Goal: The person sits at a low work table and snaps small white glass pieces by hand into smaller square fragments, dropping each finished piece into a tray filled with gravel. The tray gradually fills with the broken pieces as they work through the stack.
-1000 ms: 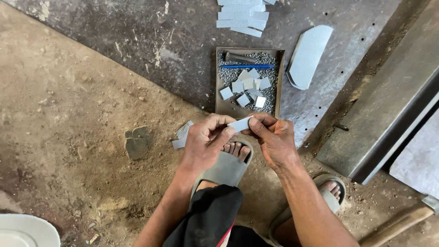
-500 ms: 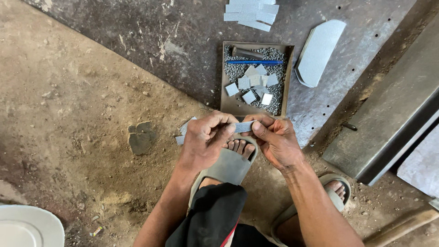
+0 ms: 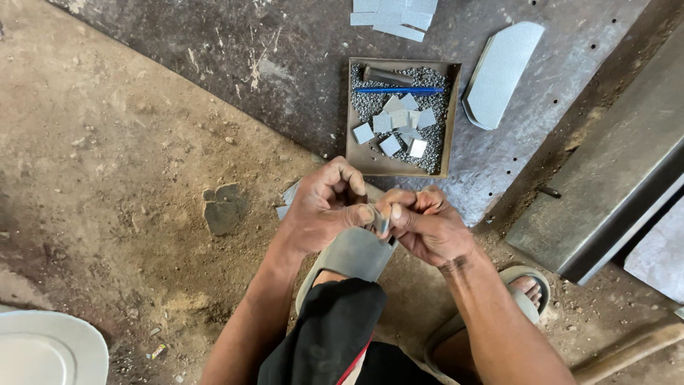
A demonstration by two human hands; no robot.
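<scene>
My left hand (image 3: 324, 208) and my right hand (image 3: 424, 224) meet above my sandalled left foot, and both pinch one small grey metal piece (image 3: 382, 222) between their fingertips. The piece is bent or seen edge-on, mostly hidden by my fingers. Just beyond my hands lies a brown rectangular tray (image 3: 354, 135) with small grey metal squares (image 3: 399, 128), fine grey granules, a blue pen-like stick (image 3: 399, 90) and a dark cylinder (image 3: 388, 75).
A rounded grey metal sheet (image 3: 499, 71) lies right of the tray, and cut grey strips (image 3: 395, 16) lie at the top. A few grey pieces (image 3: 288, 196) rest by my left hand. A heavy steel bar (image 3: 605, 185) runs on the right; a white plate (image 3: 43, 349) sits bottom left.
The small piece was held flat between both hands; now my fingers are curled tighter around it and it shows edge-on. The view has shifted slightly towards the tray.
</scene>
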